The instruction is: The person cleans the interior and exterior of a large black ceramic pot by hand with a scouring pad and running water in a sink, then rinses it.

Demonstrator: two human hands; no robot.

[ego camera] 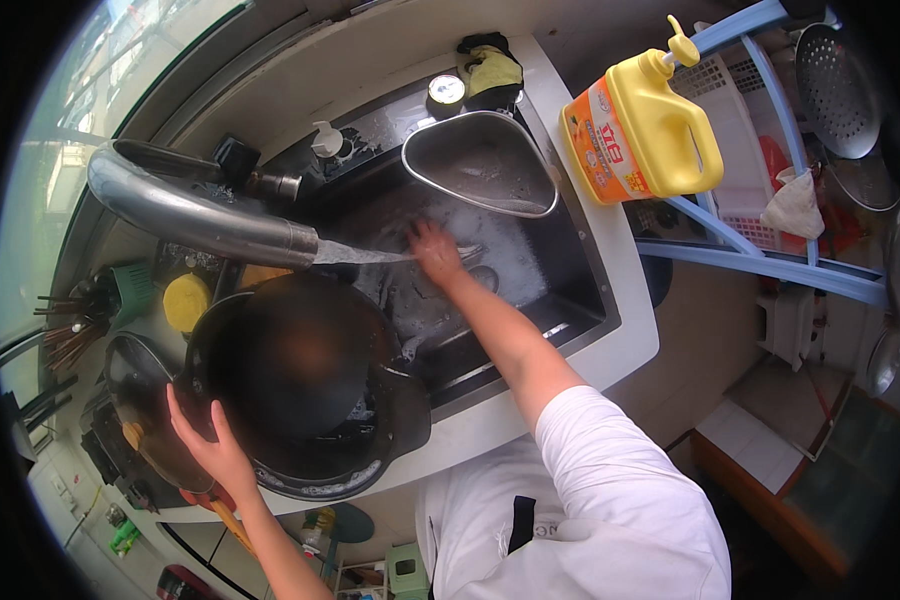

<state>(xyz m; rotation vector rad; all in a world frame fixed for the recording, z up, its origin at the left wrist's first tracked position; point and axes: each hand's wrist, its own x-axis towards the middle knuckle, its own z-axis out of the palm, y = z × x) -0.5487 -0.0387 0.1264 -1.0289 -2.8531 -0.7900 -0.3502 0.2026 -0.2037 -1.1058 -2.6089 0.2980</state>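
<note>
My right hand [436, 253] reaches into the dark sink [581, 289], its fingers apart under the running water, next to the round drain [484, 280]. Water pours from the steel faucet [210, 229] onto or just beside that hand; white foam lies around it. My left hand [221, 454] has its fingers spread at the near left side of a large black pot [330, 480], and whether it touches the pot is unclear. The pot sits over the sink's left edge, wet and sudsy along its near rim. A blurred patch hides much of its inside. The glass lid [139, 382] stands left of my left hand.
A steel triangular strainer basket [487, 161] hangs in the sink's far corner. A yellow detergent jug [637, 127] stands on the right counter edge. A yellow sponge [186, 301], a green chopstick holder [131, 292] and a glove [493, 71] lie around the sink.
</note>
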